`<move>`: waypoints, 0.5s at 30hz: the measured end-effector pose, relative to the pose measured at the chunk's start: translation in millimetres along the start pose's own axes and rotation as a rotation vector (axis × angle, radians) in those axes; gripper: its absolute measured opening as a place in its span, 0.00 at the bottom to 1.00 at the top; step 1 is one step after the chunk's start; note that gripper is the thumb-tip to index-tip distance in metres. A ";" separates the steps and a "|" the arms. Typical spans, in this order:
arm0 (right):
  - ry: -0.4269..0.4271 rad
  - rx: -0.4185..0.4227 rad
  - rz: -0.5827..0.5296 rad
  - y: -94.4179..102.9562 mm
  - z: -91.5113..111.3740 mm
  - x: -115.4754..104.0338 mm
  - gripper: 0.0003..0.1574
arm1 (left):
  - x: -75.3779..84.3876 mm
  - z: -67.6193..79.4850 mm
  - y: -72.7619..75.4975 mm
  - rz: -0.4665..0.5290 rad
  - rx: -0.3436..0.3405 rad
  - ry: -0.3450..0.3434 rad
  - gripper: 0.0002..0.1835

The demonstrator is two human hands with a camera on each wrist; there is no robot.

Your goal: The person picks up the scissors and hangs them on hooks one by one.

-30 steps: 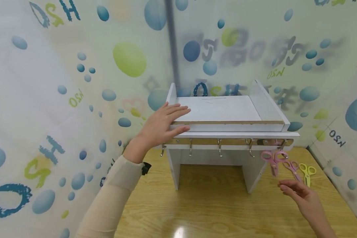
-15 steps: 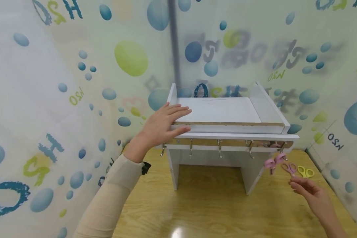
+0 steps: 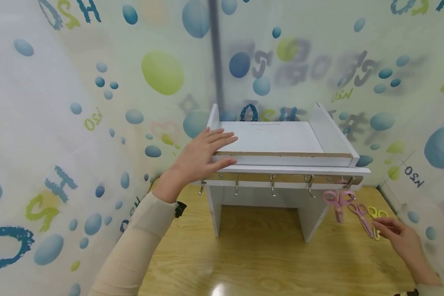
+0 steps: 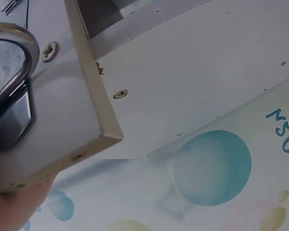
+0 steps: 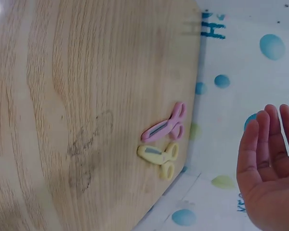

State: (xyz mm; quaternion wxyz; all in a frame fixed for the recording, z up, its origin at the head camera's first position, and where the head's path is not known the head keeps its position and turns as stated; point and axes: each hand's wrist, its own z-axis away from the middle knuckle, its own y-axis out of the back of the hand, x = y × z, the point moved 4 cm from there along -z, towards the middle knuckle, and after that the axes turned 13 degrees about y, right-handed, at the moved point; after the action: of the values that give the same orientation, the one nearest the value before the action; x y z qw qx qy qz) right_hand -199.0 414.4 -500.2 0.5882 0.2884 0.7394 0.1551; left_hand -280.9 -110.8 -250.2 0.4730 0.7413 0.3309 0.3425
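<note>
Scissors, three pairs: one pink pair (image 3: 339,205) hangs from the rightmost hook (image 3: 350,183), right of center; a second pink pair (image 5: 166,126) and a yellow pair (image 5: 156,154) lie side by side on a wooden table (image 3: 259,263), lower right.
Hooks, five: line the front of a white shelf unit (image 3: 281,159), mid-frame.
Right hand (image 3: 402,240): lower right, palm turned inward, fingers loosely bent and unladen near the yellow pair.
Left hand (image 3: 201,158): left of center, fingers extended, resting on the shelf unit's left end.
</note>
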 end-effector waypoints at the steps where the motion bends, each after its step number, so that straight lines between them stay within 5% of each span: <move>1: -0.009 -0.007 0.006 1.0 -2.6 4.3 0.15 | 0.0 0.0 0.2 -0.001 0.000 0.001 0.57; 15: -0.134 -0.085 0.123 12.2 -21.6 51.1 0.36 | -0.6 -0.6 -0.4 -0.007 0.001 -0.001 0.57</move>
State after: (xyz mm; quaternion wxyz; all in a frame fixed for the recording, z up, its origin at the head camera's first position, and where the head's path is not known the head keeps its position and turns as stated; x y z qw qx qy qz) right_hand -224.0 457.4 -527.6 0.6375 0.3178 0.6721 0.2024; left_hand -281.8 -110.9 -250.5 0.4740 0.7407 0.3332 0.3401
